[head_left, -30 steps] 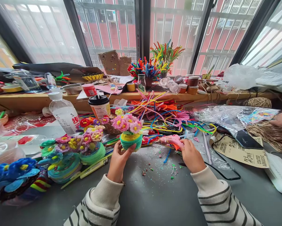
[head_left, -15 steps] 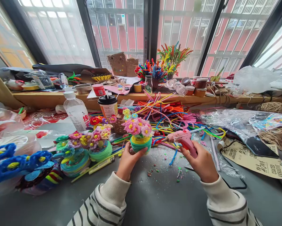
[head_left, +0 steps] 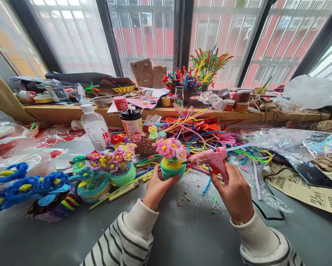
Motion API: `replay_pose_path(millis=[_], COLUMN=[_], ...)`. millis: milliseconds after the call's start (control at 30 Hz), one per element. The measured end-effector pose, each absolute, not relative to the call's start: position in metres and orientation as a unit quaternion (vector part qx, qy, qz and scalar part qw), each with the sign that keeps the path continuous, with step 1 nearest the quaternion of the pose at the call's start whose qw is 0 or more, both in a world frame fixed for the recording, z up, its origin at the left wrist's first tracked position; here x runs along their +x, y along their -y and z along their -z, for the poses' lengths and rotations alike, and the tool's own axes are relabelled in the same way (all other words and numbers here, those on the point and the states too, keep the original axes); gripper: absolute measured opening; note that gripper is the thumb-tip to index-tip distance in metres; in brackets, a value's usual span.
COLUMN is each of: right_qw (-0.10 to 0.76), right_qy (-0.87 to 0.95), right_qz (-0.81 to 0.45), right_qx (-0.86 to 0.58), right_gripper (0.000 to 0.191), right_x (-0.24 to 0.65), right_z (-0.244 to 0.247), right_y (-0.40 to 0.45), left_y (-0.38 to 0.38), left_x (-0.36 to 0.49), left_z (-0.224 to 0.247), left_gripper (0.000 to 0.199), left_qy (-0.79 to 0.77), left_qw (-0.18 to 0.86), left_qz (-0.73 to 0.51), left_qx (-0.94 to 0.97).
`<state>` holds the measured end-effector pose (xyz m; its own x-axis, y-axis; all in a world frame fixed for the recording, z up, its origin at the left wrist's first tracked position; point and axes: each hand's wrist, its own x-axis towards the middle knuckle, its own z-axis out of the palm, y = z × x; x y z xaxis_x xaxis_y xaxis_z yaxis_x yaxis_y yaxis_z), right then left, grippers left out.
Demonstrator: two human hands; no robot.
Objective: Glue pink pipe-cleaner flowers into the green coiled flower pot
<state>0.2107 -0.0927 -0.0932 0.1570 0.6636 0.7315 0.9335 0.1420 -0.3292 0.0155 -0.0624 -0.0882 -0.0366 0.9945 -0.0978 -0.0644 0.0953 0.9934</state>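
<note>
Currently at centre of frame: one pot [head_left: 172, 170], teal below, yellow at the rim, topped with pink flowers [head_left: 171, 148]; roughly upright, with contact or gap above the counter [head_left: 193, 240] impossible to tell.

Left hand [head_left: 159, 189], lower centre: grip curled around the pot's lower part, thumb across the front. Right hand [head_left: 235, 192], right of centre: grip wrapped around the handle of one pink glue gun [head_left: 209, 158], nozzle toward frame left; trigger covered, so cannot tell whether squeezed.

Just changed: glue gun lifted from beside the pipe cleaners [head_left: 205, 129] and levelled, nozzle now at or just beside the pot's yellow rim. Pot unchanged in the left grip. Bearing on the work, by judgement: tool and piece now paired, tip apparently placed for glue near the rim; nozzle possibly hot and near the left hand. Fresh glue: none discernible at this size.

Also listed: blue flowers [head_left: 27, 187], lower left; two flowered pots [head_left: 123, 174], left of centre; bottle [head_left: 94, 128] and cup [head_left: 131, 124], behind; crumbs [head_left: 186, 195], below centre; sandpaper [head_left: 296, 184] and phone [head_left: 318, 174], right.
</note>
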Motion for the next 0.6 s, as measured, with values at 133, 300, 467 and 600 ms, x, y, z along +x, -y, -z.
replay_pose_path(millis=[133,300,467,600], right_qw=[0.419,0.413,0.412,0.412], right_qy=[0.632,0.635,0.636,0.636], right_qz=[0.161,0.150,0.142,0.140], right_qx=[-0.632,-0.636,-0.637,-0.637], right_gripper=[0.042,0.041,0.043,0.044], right_x=[0.2105,0.2096,0.2084,0.2062], right_z=[0.0933,0.0950,0.0945,0.0936], right_y=[0.0939,0.0935,0.0931,0.0926], left_y=[0.0634,0.0641,0.0624,0.0623], left_x=[0.0158,0.0167,0.0160,0.0158], left_z=[0.0865,0.0860,0.0905,0.0910], left_gripper=[0.059,0.060,0.062,0.061], left_qy=[-0.523,-0.520,-0.509,-0.510], left_qw=[0.521,0.522,0.517,0.516], left_qz=[-0.492,-0.505,-0.501,-0.497], left_qx=[0.461,0.450,0.471,0.476])
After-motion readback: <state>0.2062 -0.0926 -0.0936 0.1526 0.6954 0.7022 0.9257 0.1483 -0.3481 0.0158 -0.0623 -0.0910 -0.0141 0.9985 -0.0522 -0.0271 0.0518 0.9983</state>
